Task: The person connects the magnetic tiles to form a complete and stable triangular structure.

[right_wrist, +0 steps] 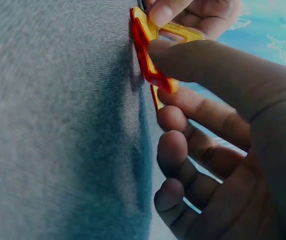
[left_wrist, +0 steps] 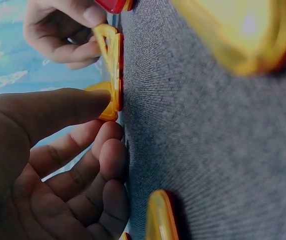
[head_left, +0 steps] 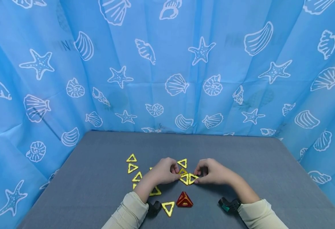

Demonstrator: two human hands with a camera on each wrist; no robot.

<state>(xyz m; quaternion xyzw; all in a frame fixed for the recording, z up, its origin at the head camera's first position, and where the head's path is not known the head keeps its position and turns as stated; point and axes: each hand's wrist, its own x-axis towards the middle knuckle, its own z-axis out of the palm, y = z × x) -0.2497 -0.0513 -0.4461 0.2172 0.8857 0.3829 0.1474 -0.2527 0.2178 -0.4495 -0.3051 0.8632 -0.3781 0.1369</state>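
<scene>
- Head view: left hand and right hand face each other over the middle of a grey-covered table.
- Left hand pinches the left joined tile, a yellow triangular frame piece, between thumb and fingers.
- Right hand pinches the right joined tile, same type; left wrist view shows thumb on one face, index finger opposite.
- These two tiles sit edge to edge between the hands; right wrist view shows both thumbs close together on the yellow pieces.
- Other fingers of both hands curl loosely, empty.
- Dark-yellow tile just beyond the left joined tile, partly hidden; cannot tell if touching.
- Far yellow tile lies beyond that, on the table.
- Red pyramid stands on the near side of the joined pair, apart from it.
- Near yellow tile lies just left of the red pyramid.
- More yellow triangle tiles scattered left of the left hand, some partly covered by the arm.
- Both wrists: black wrist devices, light sleeves.
- Blue curtain, white seashell and starfish print, along far, left and right sides.
</scene>
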